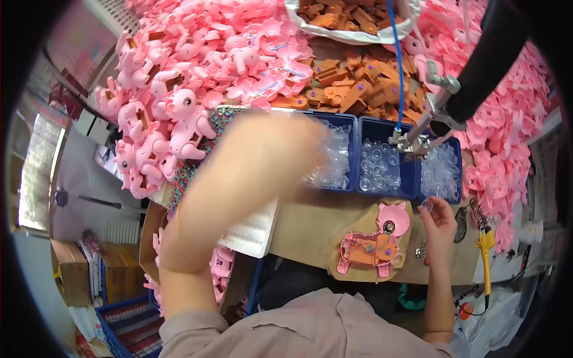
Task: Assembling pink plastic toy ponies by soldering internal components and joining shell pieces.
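My left hand (301,140) is smeared by motion above a blue tray (356,149) of clear plastic parts (337,158); its fingers cannot be made out. My right hand (440,221) pinches a small round clear plastic piece (426,204) between thumb and fingertips, just in front of the trays. On the bench to its left, a pink toy animal shell (394,218) lies opened in a tan holder (342,262). Inside its body sit an orange gear housing (382,249) and thin wires. A dark round part shows in the head half.
Pink shells (203,36) heap up at the back left, pink parts (495,131) at the right. Orange housings (358,89) lie behind the trays. A metal tool head (418,143) on a black arm overhangs the right tray. A yellow-handled soldering iron (486,241) stands at the right.
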A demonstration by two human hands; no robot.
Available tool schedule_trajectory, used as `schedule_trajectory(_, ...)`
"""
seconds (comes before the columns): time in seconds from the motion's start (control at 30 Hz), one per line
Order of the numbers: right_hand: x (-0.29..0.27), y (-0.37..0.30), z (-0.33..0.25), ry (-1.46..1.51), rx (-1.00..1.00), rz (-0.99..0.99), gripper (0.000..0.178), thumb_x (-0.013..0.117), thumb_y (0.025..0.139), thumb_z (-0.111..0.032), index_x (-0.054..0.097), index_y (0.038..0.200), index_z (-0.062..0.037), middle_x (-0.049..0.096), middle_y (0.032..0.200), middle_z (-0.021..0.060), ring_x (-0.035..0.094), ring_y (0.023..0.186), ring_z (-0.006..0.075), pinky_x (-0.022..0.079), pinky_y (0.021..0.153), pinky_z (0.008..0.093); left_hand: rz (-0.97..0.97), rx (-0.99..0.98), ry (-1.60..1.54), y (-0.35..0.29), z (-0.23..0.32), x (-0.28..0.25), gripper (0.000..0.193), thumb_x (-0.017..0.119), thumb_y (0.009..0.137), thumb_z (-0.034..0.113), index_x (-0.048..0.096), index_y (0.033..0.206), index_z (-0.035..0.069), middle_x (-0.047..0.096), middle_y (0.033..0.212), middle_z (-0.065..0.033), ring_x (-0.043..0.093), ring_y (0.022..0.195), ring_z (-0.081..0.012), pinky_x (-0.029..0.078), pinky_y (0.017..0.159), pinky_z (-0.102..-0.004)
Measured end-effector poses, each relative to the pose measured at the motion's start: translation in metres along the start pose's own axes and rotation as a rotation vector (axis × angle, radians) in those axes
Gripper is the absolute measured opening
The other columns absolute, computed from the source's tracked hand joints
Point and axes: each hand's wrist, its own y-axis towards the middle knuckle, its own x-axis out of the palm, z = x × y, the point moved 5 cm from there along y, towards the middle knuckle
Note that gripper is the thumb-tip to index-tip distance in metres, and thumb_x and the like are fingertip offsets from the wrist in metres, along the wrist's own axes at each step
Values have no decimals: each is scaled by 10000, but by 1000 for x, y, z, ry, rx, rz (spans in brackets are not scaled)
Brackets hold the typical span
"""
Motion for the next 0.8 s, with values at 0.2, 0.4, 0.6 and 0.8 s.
schedule_trajectory(0.2, 15, -10, -36, 35, 113, -164, 350, 647, 834, -34, 578, 1171, 28, 621, 1106, 80, 602, 966, 129, 479, 813, 256, -57, -484, 204, 14, -283, 123, 557, 703, 747, 273, 475, 1136, -54, 608, 984, -276, 598, 927, -403, 469, 787, -470)
schedule_trajectory(0.4, 8, -58, -44, -342, 35, -358, 286, 690, 773, -29, 635, 1049, 21, 626, 925, 53, 600, 845, 141, 476, 734, 260, 556, -102, 372, 11, -274, 102, 579, 586, 872, 396, 467, 1271, -6, 615, 1080, -243, 613, 976, -374, 459, 872, -427)
schedule_trajectory(0.6, 28, -76, -43, -762, -331, -363, 294, 744, 726, -109, 651, 985, -5, 555, 849, 72, 555, 779, 239, 426, 690, 343, 709, -477, -451, -57, -152, 46, 513, 529, 916, 403, 554, 1225, -5, 599, 1181, -151, 575, 1072, -198, 451, 898, -306)
schedule_trajectory(0.8, 32, -77, -49, -973, -419, -444, 338, 744, 729, -170, 645, 1016, -21, 563, 888, 93, 553, 811, 261, 413, 744, 371, 811, -648, -836, -130, 6, 12, 394, 494, 925, 157, 477, 1248, -67, 554, 1205, -196, 568, 1099, -244, 478, 917, -346)
